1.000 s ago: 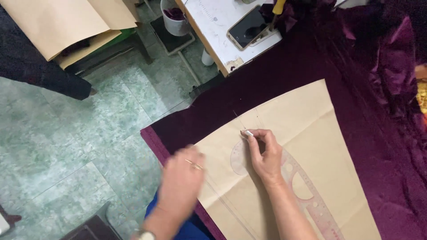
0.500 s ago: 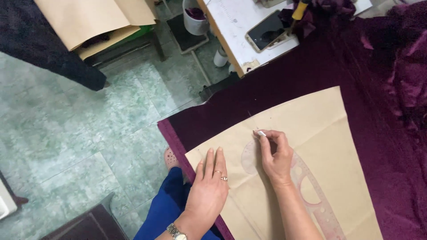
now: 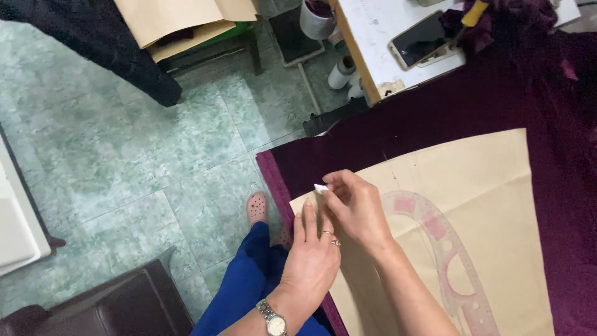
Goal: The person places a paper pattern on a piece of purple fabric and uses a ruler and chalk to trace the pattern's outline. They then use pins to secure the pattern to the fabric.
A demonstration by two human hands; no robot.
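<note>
I pinch a small white chalk [image 3: 321, 188] between thumb and fingertips of my right hand [image 3: 357, 211], its tip at the near left corner of the tan paper pattern [image 3: 485, 186]. The pattern lies flat on dark purple cloth [image 3: 497, 93] spread over the desk, and the cloth's edge shows just beyond the pattern's corner. My left hand [image 3: 313, 258] lies flat and open beside the right, fingers together, pressing down the pattern's edge just below the chalk; it wears rings and a wristwatch [image 3: 273, 322]. A pink see-through curve ruler [image 3: 448, 261] rests on the pattern to the right of my right wrist, partly under my forearm. Farther off, at the top, a phone [image 3: 423, 38] lies on a white board [image 3: 385, 25], near a heap of purple scraps, I think, though they are dim. Below the desk's edge I see my blue trousers [image 3: 249, 280], a pink shoe [image 3: 257, 208] and the green tiled floor [image 3: 155, 155].
</note>
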